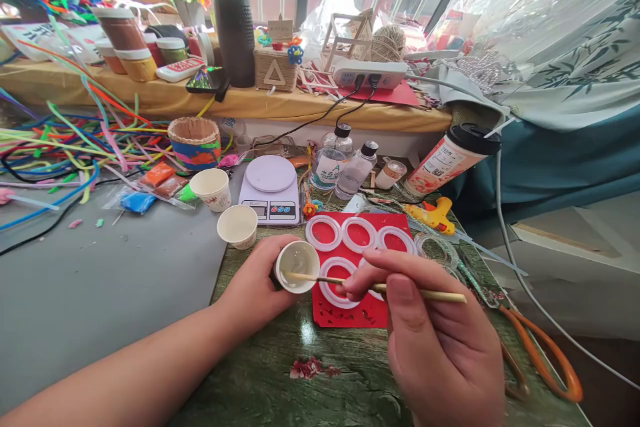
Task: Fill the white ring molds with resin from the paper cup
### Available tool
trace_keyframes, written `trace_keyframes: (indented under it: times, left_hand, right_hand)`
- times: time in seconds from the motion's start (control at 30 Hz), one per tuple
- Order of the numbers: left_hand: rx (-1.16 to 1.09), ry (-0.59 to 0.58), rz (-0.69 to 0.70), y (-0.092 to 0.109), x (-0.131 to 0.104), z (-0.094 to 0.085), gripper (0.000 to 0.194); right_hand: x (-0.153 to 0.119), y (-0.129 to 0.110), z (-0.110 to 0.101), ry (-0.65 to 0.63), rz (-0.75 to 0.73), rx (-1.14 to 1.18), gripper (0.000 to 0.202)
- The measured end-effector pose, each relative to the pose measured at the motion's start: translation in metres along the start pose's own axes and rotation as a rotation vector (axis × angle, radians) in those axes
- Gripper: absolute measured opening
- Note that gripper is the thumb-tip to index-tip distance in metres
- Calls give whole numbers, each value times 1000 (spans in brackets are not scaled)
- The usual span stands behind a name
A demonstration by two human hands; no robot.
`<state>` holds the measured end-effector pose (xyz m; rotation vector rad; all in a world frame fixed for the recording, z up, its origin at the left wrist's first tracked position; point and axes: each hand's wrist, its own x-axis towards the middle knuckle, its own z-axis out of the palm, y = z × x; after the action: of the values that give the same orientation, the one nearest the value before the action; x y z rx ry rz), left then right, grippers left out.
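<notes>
My left hand (263,280) is wrapped round a small paper cup (300,287) holding a clear liquid. Between the fingers and thumb of my right hand (435,320) is a thin wooden stick (440,295), its far end dipped into that liquid. Under and behind my right hand lies a red sheet (345,317) bearing several white ring-shaped moulds (324,233); my hand hides part of them. Two other paper cups, one nearer (237,227) and one farther (211,190), stand beyond my left hand, beside a white kitchen scale (271,190).
Two clear bottles, one labelled A (327,170) and one plain (356,170), stand behind the sheet. At right are a yellow glue gun (434,215), orange-handled scissors (547,353) and a tilted drink cup (447,157). Pipe cleaners (75,140) clutter the left; a power strip (370,73) lies on the ledge.
</notes>
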<state>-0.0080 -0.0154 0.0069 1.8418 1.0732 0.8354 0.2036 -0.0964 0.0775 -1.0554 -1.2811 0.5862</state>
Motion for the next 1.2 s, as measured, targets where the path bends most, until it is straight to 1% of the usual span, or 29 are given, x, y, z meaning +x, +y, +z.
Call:
trace_keyframes:
  times: [0.3, 0.4, 0.8, 1.03, 1.2]
  left_hand:
    - [1, 2, 3, 0, 1, 1, 57]
    - [7, -1, 5, 0, 1, 1, 55]
    - [1, -3, 9, 1, 1, 0, 54]
    - [5, -1, 19, -1, 0, 0, 56]
    - [3, 5, 23, -2, -1, 1, 55]
  right_hand:
    - [3, 1, 2, 54, 3, 16, 27]
    - [4, 2, 3, 56, 5, 47, 26]
    - [3, 1, 2, 64, 2, 41, 27]
    - [3, 3, 3, 82, -1, 42, 25]
    - [4, 3, 3, 61, -11, 38, 26]
